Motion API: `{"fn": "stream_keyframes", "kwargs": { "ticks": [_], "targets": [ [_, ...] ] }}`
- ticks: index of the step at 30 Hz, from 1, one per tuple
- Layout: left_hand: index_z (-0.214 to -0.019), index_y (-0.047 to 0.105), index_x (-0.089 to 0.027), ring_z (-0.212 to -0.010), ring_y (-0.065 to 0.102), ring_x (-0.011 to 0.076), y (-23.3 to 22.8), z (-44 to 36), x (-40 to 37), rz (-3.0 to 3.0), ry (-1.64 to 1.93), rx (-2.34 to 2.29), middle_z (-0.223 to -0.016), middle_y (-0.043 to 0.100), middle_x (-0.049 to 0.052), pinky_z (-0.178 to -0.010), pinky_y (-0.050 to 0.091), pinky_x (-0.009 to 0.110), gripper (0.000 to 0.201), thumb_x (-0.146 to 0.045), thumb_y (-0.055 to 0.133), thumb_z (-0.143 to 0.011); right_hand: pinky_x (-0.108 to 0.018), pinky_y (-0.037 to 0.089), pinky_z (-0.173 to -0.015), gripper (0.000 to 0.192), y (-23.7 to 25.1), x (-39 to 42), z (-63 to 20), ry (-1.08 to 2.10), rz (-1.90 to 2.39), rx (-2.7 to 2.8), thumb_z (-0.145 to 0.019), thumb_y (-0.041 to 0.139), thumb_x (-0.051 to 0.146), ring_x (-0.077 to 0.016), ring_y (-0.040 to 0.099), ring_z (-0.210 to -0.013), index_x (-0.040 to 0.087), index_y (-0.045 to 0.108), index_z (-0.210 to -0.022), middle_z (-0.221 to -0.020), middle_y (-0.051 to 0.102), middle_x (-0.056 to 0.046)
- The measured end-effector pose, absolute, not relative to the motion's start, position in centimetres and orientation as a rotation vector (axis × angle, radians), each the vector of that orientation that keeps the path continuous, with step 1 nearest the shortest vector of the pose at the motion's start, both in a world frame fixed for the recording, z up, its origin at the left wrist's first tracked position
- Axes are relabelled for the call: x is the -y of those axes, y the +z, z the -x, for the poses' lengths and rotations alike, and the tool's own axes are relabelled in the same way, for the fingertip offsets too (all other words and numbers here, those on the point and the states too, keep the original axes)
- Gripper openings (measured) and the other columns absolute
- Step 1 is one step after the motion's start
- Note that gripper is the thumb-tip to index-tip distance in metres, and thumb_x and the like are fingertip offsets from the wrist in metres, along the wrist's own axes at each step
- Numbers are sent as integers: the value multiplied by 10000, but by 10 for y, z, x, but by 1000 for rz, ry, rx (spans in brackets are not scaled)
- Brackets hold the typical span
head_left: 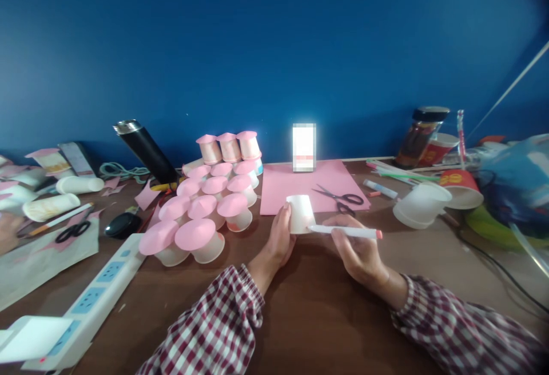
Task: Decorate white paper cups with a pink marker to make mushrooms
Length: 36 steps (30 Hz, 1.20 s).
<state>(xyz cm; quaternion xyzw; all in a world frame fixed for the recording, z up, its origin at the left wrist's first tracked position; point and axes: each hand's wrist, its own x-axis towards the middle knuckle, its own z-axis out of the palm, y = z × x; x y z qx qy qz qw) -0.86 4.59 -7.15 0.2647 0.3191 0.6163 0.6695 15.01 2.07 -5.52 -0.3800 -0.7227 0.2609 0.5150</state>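
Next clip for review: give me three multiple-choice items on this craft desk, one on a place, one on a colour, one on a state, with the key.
1. Where do the black-handled scissors nearest the hands lie?
A. on the pink paper sheet
B. on the white power strip
C. inside a cup

2. What colour caps the stacked small cups?
A. green
B. pink
C. black

3. How does the white paper cup stand?
A. crushed flat
B. mouth up, filled
C. upside down, held by the left hand

Key: 1 A, scissors rest on the sheet; 2 B, tops are pink; 3 C, narrow base points up while the right hand holds a white marker pen against it.

We hold white paper cup (pixel 301 213) upside down in left hand (pixel 279 239); right hand (pixel 357 249) grips white marker (pixel 345 230) touching it.
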Motion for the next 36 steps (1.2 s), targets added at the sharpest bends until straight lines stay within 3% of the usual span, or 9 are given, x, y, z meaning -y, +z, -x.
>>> {"fn": "stream_keyframes", "kwargs": {
  "ticks": [4,20,27,36],
  "targets": [
    [-863,599,-154,-721,536,132,-70,8,-46,-597,1378,-706,-785,603,13,-723,433,259,300,-451,583,-826,-257,451,-607,131,-56,-21,-150,639,899,1731,-903,500,229,-140,563,-662,198,598,-983,-784,614,-26],
    [-819,556,-168,-655,475,110,-70,8,-45,-633,1388,-720,-726,541,-13,-648,410,241,272,-437,535,-856,-226,366,-459,129,-54,-18,-148,771,866,1688,-919,468,260,-104,442,-507,191,576,-903,-641,518,12],
    [-839,565,-153,-685,492,112,-68,7,-44,-630,1395,-729,-755,555,-6,-673,417,240,282,-433,538,-854,-243,423,-529,126,-52,-18,-147,752,870,1690,-915,486,258,-129,525,-602,185,589,-912,-729,587,-25],
    [-822,571,-156,-657,489,118,-69,7,-45,-643,1398,-732,-734,559,-3,-674,415,253,289,-445,555,-842,-263,442,-548,152,-56,-20,-148,689,895,1682,-917,477,279,-140,523,-598,186,596,-927,-718,591,-27]
  ]
}}
